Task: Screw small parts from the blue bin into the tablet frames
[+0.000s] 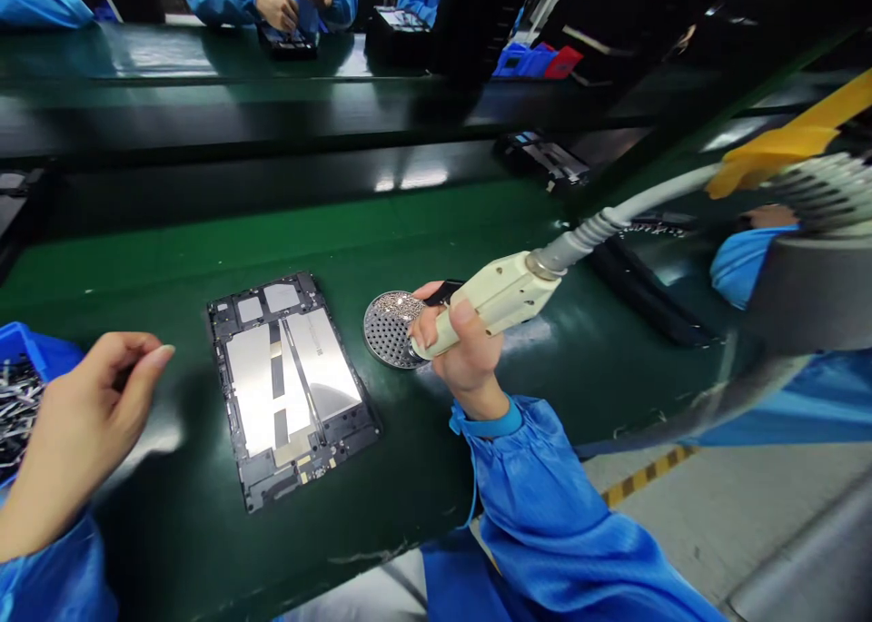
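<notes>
My right hand [470, 350] is wrapped round a cream electric screwdriver [508, 291], its grey cable end up to the right. The screwdriver's lower end is over the edge of a round perforated metal dish [388, 340], with small shiny screws heaped at its far side; the bit is hidden. A tablet [292, 386] with its back off lies left of the dish, showing silver battery cells, ribbon cables and a black frame. Between the tablet and a blue bin hovers my left hand [102, 404], thumb and forefinger pinched; whatever is between them cannot be made out.
The blue bin [51, 350] at the left edge holds many small dark and silver parts. Black device parts lie at the back [545, 159]. A grey lamp-like housing [810, 286] hangs at right. Across the bench, a co-worker's hands [279, 9] handle a device.
</notes>
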Motion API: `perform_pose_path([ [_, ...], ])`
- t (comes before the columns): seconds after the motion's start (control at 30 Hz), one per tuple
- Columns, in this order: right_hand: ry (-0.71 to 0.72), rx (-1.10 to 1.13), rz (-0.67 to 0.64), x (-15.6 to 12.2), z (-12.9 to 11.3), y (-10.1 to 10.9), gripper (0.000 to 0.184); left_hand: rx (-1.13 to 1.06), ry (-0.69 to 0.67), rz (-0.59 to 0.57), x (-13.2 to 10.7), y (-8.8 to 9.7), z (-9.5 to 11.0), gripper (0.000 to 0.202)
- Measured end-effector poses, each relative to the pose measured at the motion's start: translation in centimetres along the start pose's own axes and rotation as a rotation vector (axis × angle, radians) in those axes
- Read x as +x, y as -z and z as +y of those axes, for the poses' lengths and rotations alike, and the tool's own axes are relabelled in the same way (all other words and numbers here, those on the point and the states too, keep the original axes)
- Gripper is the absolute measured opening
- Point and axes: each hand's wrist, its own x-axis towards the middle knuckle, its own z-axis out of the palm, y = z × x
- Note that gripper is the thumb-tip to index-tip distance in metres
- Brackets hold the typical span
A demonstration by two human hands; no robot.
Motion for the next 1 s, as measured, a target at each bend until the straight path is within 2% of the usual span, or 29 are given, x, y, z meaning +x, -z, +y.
perform_pose_path([
  [0.13,0.015,-0.009,0.01,0.0,0.1,0.0,0.049,-0.107,-0.027,-0.07,0.2,-1.1,2.0,0.033],
  [0.33,0.021,0.012,-0.02,-0.2,0.3,0.1,0.043,-0.281,0.059,-0.245,0.6,-2.2,2.4,0.042],
  [0.47,0.022,0.031,-0.036,0.0,0.2,0.2,0.04,-0.192,0.034,-0.174,1.1,-1.9,2.7,0.043],
  [0.57,0.046,0.081,-0.037,0.0,-0.8,0.4,0.043,-0.182,0.062,-0.194,1.4,-1.8,2.4,0.051],
  [0.7,0.061,0.124,-0.069,-0.6,-2.7,0.7,0.048,-0.487,0.154,-0.269,1.8,-2.6,1.9,0.055],
  [0.77,0.053,0.14,-0.079,-0.8,-3.2,0.9,0.047,-0.636,0.211,-0.289,2.5,-3.2,1.6,0.049],
  [0.87,0.022,0.144,-0.075,-0.9,-3.1,1.1,0.048,-0.708,0.232,-0.298,4.0,-3.8,1.0,0.035],
  [1.0,-0.039,0.107,-0.045,-0.9,-2.9,1.3,0.051,-0.785,0.196,-0.201,5.8,-4.8,0.2,0.022],
])
